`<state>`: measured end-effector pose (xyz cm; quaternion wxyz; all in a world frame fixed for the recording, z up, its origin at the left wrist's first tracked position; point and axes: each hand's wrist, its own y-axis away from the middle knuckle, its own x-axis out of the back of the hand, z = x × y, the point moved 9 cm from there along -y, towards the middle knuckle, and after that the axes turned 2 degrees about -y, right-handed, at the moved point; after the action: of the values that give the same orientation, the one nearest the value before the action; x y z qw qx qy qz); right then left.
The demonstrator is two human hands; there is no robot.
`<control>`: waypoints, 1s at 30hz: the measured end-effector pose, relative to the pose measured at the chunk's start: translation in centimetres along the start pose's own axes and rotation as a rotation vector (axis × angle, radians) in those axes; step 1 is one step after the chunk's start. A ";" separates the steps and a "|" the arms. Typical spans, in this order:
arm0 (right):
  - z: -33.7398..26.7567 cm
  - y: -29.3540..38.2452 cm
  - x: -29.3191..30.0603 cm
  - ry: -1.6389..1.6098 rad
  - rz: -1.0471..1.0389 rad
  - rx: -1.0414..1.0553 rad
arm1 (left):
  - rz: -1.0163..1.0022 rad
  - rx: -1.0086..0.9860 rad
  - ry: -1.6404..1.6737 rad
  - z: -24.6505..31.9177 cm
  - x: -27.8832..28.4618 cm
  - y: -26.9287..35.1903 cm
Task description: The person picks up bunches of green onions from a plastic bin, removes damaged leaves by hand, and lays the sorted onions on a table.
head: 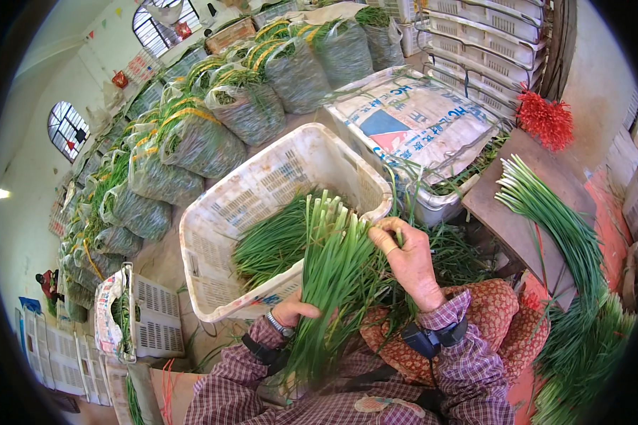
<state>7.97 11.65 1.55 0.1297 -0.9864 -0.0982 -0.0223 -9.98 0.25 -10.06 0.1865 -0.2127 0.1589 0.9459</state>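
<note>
My left hand (296, 310) grips a thick bunch of Chinese chives (334, 260), cut stalk ends up, leaves hanging over my lap. With bent fingers, my right hand (404, 249) pinches at the right edge of the bunch near the pale stalk ends; a stalk end shows between its thumb and fingers. Behind the bunch stands a white plastic crate (212, 234), its wall slotted. More chives (276, 239) lie inside it. Loose leaves (452, 249) are strewn beside my right wrist and across the patterned cloth (489, 319) on my lap.
A tied chive bundle (547, 212) lies on a board (526, 180) to the right, above a larger chive pile (585, 345). A sack-covered crate (420, 122) stands ahead. Filled plastic bags (202, 138) line the left. Red ties (545, 117) hang near stacked crates (484, 42). Another person (48, 284) is far left.
</note>
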 end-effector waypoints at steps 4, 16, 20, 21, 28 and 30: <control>0.7 -0.8 4.8 -0.093 0.231 -0.057 | 0.078 0.004 0.009 0.0 0.4 0.1; -3.7 -0.9 23.8 -0.545 0.728 0.257 | 0.172 -0.007 -0.043 0.0 1.6 -0.2; 0.5 -0.3 16.3 -0.166 0.529 -0.077 | 0.126 -0.024 0.003 0.5 0.1 -0.7; -0.9 -0.7 11.4 -0.064 0.200 -0.060 | 0.145 -0.023 0.000 0.6 0.2 0.0; 0.0 -0.1 0.8 -0.009 -0.069 -0.090 | 0.099 0.001 -0.059 0.7 -2.1 -1.4; -0.4 -0.1 0.4 -0.006 -0.069 -0.049 | 0.092 -0.015 -0.069 0.9 -2.3 -1.2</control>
<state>8.36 11.70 1.94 0.1046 -0.9854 -0.1318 -0.0261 -7.87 1.03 -8.51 0.1464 -0.1739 0.1552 0.9614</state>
